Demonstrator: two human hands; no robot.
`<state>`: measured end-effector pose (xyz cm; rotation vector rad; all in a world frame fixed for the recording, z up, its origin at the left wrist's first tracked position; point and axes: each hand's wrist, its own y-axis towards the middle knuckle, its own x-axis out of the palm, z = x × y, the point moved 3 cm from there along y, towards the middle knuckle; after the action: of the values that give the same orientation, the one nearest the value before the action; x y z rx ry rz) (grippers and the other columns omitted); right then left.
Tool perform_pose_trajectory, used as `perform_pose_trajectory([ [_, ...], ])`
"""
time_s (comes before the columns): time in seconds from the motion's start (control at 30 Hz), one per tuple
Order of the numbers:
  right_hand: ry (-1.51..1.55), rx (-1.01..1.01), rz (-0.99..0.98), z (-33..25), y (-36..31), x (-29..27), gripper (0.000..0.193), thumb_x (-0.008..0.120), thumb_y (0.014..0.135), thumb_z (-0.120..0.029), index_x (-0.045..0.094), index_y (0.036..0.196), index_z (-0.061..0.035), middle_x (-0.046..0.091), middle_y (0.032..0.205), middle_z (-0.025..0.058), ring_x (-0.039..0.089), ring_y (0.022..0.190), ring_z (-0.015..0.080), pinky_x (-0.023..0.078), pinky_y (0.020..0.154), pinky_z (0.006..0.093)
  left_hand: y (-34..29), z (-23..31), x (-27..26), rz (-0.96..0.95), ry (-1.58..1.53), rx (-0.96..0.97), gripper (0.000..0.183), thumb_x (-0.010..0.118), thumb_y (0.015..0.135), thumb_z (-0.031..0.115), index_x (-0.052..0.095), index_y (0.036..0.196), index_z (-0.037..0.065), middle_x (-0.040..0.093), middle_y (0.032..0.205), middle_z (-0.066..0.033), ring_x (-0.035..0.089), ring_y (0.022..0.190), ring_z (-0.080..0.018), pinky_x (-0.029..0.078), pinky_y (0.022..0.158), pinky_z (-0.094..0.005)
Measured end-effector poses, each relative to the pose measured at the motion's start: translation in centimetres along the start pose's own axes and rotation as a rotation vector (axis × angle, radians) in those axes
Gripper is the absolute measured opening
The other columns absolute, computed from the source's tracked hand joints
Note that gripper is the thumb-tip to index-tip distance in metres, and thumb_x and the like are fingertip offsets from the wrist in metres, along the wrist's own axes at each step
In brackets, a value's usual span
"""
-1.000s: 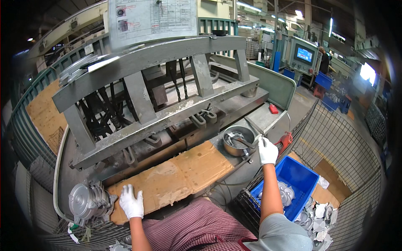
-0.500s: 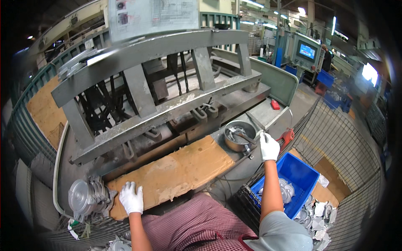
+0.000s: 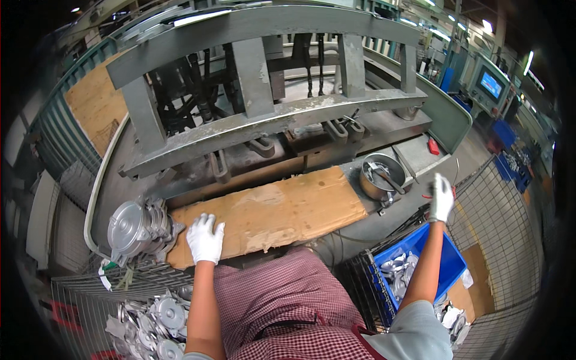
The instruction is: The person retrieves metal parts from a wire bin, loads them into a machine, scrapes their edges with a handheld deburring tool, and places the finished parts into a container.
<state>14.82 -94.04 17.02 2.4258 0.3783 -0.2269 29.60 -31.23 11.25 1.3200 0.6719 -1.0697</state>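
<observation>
Left hand: the white-gloved left hand (image 3: 206, 238) lies on the left part of the cardboard; its grip is loose, with fingers a little spread, and it pinches nothing.
Right hand: the white-gloved right hand (image 3: 443, 198) is above the far edge of the blue bin, fingers pointing away from the body; I cannot tell if its grip is closed on something.
Red tool: a red piece (image 3: 453, 191) shows at both sides of the right hand, mostly hidden behind it; whether they touch is not clear.
Cardboard: the worn brown cardboard (image 3: 288, 210) lies flat along the near side of the surface (image 3: 425, 161).
Metal covers: a row of grey metal covers (image 3: 129, 228) leans together beside the left end of the cardboard.
Pot: a metal pot (image 3: 373, 191), with a dark-handled tool (image 3: 391, 180) inside, stands near the cardboard's right end.
Blue bin: the blue bin (image 3: 451, 261), partly behind the right forearm, holds more metal parts (image 3: 396, 276).
</observation>
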Motion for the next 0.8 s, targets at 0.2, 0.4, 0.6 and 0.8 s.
perform_pose_trajectory([
  [0.2, 0.205, 0.07, 0.441, 5.0, -1.3, -1.9, 0.061, 0.072, 0.089, -0.032, 0.05, 0.135, 0.0017, 0.066, 0.105, 0.0163, 0.063, 0.098, 0.0242, 0.048, 0.092, 0.0347, 0.1, 0.1, -0.3, -0.021, -0.013, -0.012, 0.038, 0.064, 0.086, 0.036, 0.066, 0.113, 0.009, 0.061, 0.127, -0.0135, 0.055, 0.12, -0.0337, 0.041, 0.1, -0.0465],
  [0.4, -0.067, 0.266, 0.374, 6.5, -2.5, -2.0, 0.072, 0.078, 0.082, -0.031, 0.047, 0.135, 0.0079, 0.063, 0.119, 0.0175, 0.062, 0.104, 0.0226, 0.048, 0.092, 0.0341, -0.2, -0.2, -0.3, -0.005, -0.011, -0.007, 0.039, 0.063, 0.086, 0.036, 0.066, 0.114, 0.009, 0.061, 0.127, -0.014, 0.055, 0.12, -0.0332, 0.041, 0.1, -0.0467],
  [0.6, 0.412, 0.199, 0.307, 1.0, -3.1, -2.0, 0.046, 0.064, 0.093, -0.04, 0.057, 0.123, -0.0049, 0.059, 0.089, -0.0004, 0.05, 0.074, 0.0083, 0.043, 0.069, 0.0258, 0.1, 0.3, 0.0, -0.026, -0.027, -0.012, 0.04, 0.063, 0.086, 0.036, 0.065, 0.115, 0.009, 0.06, 0.129, -0.0131, 0.054, 0.121, -0.0321, 0.04, 0.101, -0.0464],
  [0.8, 0.127, 0.174, -0.488, -9.8, -9.1, 7.2, 0.05, 0.066, 0.091, -0.04, 0.059, 0.125, -0.0038, 0.063, 0.103, 0.0053, 0.056, 0.093, 0.0124, 0.045, 0.082, 0.0281, -0.3, -0.3, 0.5, -0.01, -0.023, -0.016, 0.038, 0.062, 0.086, 0.036, 0.066, 0.113, 0.009, 0.061, 0.126, -0.0127, 0.054, 0.12, -0.0312, 0.04, 0.101, -0.0458],
])
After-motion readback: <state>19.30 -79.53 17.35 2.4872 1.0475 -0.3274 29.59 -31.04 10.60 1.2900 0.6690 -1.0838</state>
